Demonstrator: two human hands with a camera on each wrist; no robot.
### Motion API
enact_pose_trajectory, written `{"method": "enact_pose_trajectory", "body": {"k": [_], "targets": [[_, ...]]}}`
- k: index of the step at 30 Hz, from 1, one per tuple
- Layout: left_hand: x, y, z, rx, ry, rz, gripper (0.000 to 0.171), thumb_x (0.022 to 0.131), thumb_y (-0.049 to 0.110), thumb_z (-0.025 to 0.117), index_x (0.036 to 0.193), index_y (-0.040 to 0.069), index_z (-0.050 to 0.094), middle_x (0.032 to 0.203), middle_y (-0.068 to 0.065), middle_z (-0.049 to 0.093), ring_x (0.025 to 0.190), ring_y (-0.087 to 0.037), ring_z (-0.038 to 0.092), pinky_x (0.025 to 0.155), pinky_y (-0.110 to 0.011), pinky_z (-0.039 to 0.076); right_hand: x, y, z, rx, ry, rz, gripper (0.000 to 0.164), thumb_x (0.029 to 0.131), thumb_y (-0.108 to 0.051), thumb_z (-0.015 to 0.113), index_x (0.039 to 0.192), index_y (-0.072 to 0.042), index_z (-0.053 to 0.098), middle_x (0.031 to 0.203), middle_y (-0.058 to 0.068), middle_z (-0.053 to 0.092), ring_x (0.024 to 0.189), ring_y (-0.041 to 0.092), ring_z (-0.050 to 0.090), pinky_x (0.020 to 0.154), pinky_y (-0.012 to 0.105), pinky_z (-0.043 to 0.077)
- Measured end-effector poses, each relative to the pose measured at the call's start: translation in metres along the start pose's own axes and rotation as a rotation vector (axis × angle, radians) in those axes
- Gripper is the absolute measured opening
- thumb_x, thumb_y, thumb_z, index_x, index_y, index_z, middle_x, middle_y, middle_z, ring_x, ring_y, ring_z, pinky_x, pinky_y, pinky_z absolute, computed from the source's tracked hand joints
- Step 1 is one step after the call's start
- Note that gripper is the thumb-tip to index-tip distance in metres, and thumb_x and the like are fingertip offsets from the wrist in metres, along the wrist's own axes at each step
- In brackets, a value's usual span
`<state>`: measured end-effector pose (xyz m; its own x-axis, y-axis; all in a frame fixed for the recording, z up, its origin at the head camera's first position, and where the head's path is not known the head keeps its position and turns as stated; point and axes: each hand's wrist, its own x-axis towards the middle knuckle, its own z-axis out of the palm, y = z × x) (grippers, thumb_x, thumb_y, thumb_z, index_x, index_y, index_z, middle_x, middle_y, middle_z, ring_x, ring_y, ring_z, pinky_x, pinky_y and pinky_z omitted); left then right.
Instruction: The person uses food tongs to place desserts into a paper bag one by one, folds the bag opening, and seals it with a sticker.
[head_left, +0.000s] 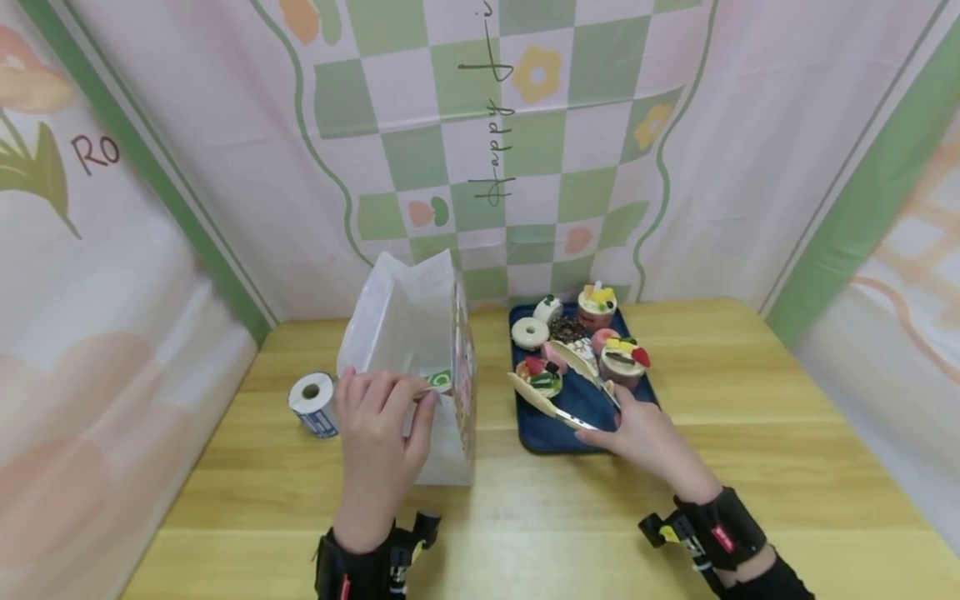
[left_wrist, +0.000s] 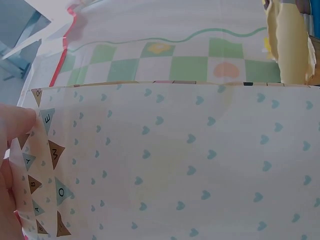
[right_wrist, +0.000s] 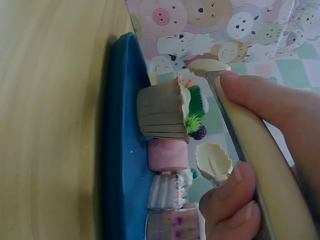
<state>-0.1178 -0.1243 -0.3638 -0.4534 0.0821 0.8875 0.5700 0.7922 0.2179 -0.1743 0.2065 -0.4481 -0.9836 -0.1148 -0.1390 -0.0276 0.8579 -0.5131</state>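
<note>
My left hand (head_left: 382, 421) pinches the top edge of a white paper bag (head_left: 447, 450), which stands upright with its mouth open. In the left wrist view, the side of the bag (left_wrist: 170, 160) shows small blue hearts and lettered pennants. My right hand (head_left: 645, 433) grips a pair of tongs (head_left: 542, 405) with cream-coloured tips, spread apart above a blue tray (head_left: 536, 437). Nothing is between the tips. Near them on the tray sits a fruit-topped cupcake (right_wrist: 162, 112), with a pink cake (right_wrist: 167, 155) beside it in the right wrist view.
Further back on the tray are a white doughnut (head_left: 517, 332), a dark chocolate one (head_left: 567, 328) and fruit-topped cups (head_left: 597, 315). A label roll (head_left: 317, 408) stands left of the bag on the wooden table (head_left: 525, 533). A patterned curtain (head_left: 480, 167) hangs behind.
</note>
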Motion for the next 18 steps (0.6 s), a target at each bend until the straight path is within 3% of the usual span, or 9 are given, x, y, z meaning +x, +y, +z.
{"method": "enact_pose_trajectory", "body": {"k": [4,9,18], "targets": [[0.000,0.001,0.000,0.001,-0.005,-0.005,0.017,0.090,0.026,0.061,0.085,0.010,0.067,0.085,-0.005,0.065,0.089,-0.026,0.053,0.104,-0.063,0.028,0.001,0.004,0.003,-0.005,-0.007,-0.001,0.119,0.072,-0.074,0.067,0.146,0.011,0.028,0.091,0.013,0.068,0.077,0.018,0.063,0.066,0.036,0.052],[0.000,0.001,0.000,0.002,-0.006,-0.007,0.017,0.090,0.026,0.061,0.085,0.010,0.067,0.085,-0.005,0.065,0.089,-0.026,0.053,0.105,-0.063,0.028,0.003,0.006,0.007,0.013,-0.012,-0.006,0.118,0.073,-0.072,0.068,0.148,0.008,0.026,0.091,0.013,0.068,0.072,0.017,0.060,0.062,0.033,0.049],[0.000,0.001,0.000,-0.001,-0.012,-0.011,0.016,0.091,0.025,0.061,0.085,0.010,0.067,0.086,-0.005,0.065,0.089,-0.027,0.053,0.105,-0.063,0.027,0.006,0.010,0.014,0.014,-0.004,-0.012,0.113,0.074,-0.067,0.070,0.149,0.005,0.026,0.078,0.004,0.060,0.063,0.015,0.055,0.056,0.030,0.042]]}}
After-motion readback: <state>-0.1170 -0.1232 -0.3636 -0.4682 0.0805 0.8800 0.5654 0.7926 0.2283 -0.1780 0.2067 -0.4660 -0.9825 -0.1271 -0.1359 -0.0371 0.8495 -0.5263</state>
